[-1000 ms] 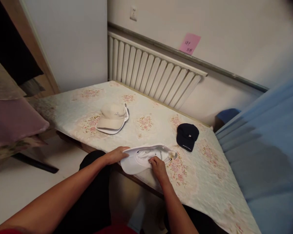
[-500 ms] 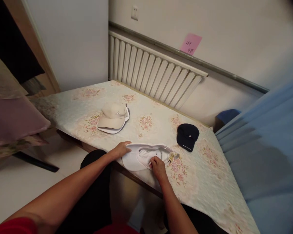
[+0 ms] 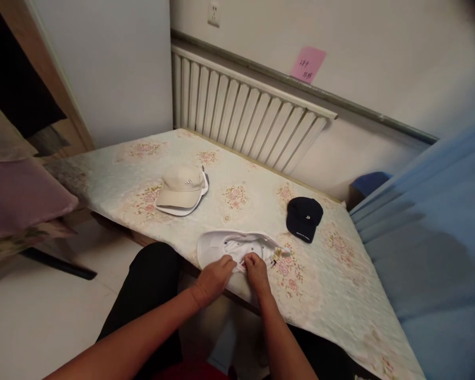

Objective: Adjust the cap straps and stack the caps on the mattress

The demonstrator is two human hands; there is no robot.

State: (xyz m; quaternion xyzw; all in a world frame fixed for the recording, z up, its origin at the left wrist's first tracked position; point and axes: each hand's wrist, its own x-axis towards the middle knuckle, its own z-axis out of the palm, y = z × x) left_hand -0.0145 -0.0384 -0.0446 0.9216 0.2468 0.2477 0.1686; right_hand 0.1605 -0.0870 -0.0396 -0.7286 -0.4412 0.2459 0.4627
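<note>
Head view: white cap (image 3: 241, 245) lies on the worktop (image 3: 261, 198) w/ floral cover, close to the near edge, hollow side facing the person, brim to the L, strap end to the R. L hand (image 3: 216, 277) has its fingers drawn in narrow, holding the cap's near rim next to the brim; R hand (image 3: 257, 274) pinches the same rim just beside, thumb & fingers tight. Exact grip partly hidden.

Count: 1 white cap in hands; 1 navy cap (image 3: 304, 217), R of it, apart; 1 beige cap (image 3: 181, 186) farther back L, stacked over at least 1 other cap w/ white brim (image 3: 182, 212), total underneath unclear. Also 1 radiator (image 3: 237, 108), 1 pink paper (image 3: 309, 63) w/ handwriting, 1 socket (image 3: 214, 13).
</note>
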